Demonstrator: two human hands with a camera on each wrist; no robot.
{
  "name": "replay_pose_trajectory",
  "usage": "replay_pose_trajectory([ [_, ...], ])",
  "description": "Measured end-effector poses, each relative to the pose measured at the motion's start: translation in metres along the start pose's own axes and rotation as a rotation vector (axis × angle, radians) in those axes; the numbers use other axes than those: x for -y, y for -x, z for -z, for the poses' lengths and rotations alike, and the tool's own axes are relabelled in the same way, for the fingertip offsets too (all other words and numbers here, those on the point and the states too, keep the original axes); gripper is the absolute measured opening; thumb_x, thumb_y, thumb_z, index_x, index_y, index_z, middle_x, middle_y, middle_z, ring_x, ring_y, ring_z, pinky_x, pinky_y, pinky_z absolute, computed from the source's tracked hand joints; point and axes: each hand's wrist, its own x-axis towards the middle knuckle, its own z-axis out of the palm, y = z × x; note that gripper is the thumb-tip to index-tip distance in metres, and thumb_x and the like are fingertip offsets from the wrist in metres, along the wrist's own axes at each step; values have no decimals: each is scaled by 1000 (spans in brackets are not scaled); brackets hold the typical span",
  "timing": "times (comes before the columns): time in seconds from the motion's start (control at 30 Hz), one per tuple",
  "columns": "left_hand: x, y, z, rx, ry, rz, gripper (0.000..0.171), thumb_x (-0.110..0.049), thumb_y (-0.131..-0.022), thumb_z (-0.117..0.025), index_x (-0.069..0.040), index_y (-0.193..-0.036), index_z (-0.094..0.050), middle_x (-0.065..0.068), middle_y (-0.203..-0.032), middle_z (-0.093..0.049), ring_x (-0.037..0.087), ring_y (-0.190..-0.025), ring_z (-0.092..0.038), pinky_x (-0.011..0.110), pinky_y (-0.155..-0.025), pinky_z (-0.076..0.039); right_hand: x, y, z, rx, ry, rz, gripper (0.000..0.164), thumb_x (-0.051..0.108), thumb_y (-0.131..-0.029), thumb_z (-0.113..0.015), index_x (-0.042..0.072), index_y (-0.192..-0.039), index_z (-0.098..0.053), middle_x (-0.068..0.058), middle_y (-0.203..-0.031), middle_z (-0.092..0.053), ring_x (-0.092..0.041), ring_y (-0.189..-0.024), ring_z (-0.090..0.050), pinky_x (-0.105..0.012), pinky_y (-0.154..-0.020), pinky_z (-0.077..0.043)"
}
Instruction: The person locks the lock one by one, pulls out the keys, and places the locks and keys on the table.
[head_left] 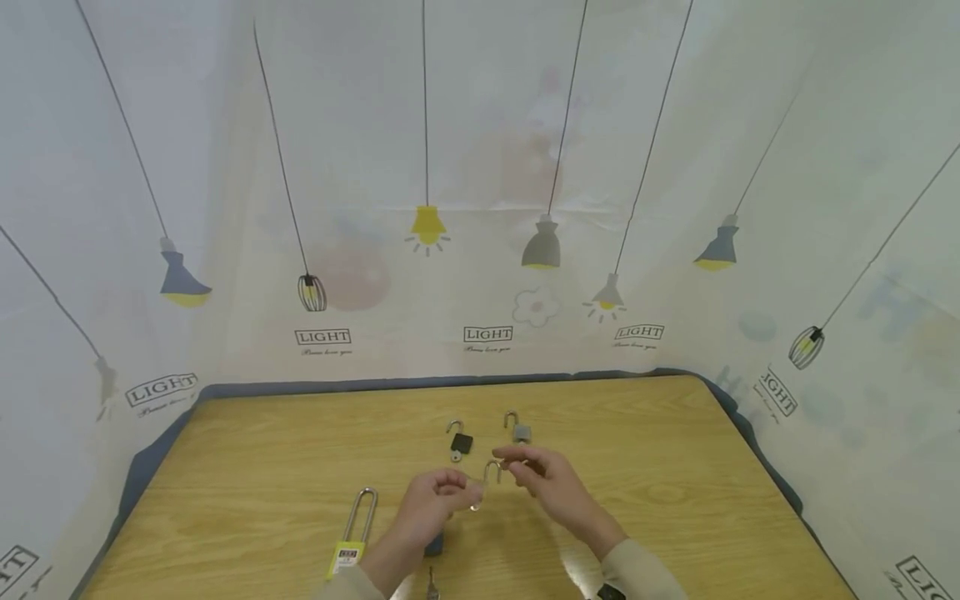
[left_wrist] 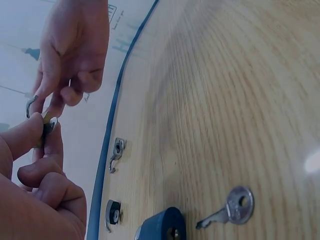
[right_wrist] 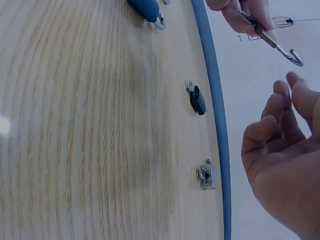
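A person's left hand (head_left: 433,502) pinches a small brass padlock (right_wrist: 268,37) between thumb and fingers, raised above the worktop (head_left: 675,483); its hooked shackle (right_wrist: 292,57) stands released, pointing toward the other hand. The right hand (head_left: 553,485) has its fingers loosely bent and spread, grasping nothing, its fingertips just beside the shackle without touching it in the right wrist view.

Beyond the hands lie a black padlock (head_left: 462,443), with a small key (head_left: 456,456) at its base, and a silver padlock (head_left: 522,433); both have released shackles. Nearer the person are a blue padlock (left_wrist: 164,226), partly hidden from above by the left arm, and a loose silver key (left_wrist: 239,206). To the left lies a yellow padlock (head_left: 347,557) with a long shackle and a printed label.

The worktop has a pale wood grain. Around it, white sheeting (head_left: 480,150) shows printed hanging lamps and the word "LIGHT".
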Motion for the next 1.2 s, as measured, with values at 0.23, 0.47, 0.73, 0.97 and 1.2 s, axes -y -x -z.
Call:
replay_pose_trajectory([
  [0.23,-2,5,-3,29,6,5,39,-43,-83,-70,-9,-102,-64,0,-90,-69,17,-92,-56,39,-82,-44,4,-3,-2,73,-35,-4,30,28,-100,-48,16,-126,-59,-8,-125,-59,-31,-105,-51,-34,-77,-41],
  [0.47,-3,7,-3,26,21,23,39,-42,-83,-71,-9,-101,-64,-1,-89,-68,17,-91,-56,38,-82,-43,4,-2,-5,99,-49,12,32,29,-101,-46,14,-127,-58,-13,-122,-57,-28,-98,-49,-33,-76,-40],
  [0.73,2,7,-8,22,45,-12,37,-38,-84,-71,-6,-102,-63,1,-88,-69,18,-92,-57,43,-86,-42,5,-5,-14,24,-63,17,28,27,-98,-54,5,-114,-61,-18,-112,-59,-18,-92,-53,-31,-81,-46],
  [0.97,6,5,-12,-2,50,3,34,-32,-83,-73,-6,-101,-62,1,-88,-70,17,-91,-59,44,-86,-43,10,-8,-25,-111,12,49,14,24,-92,-64,10,-96,-65,-8,-93,-64,-14,-75,-53,-26,-70,-48],
  [1.2,9,4,-15,-31,42,7,32,-30,-82,-74,-6,-100,-62,-1,-86,-68,16,-86,-60,45,-85,-46,15,-8,-31,-194,144,56,10,28,-89,-68,17,-88,-66,0,-82,-62,-14,-68,-48,-24,-62,-42],
])
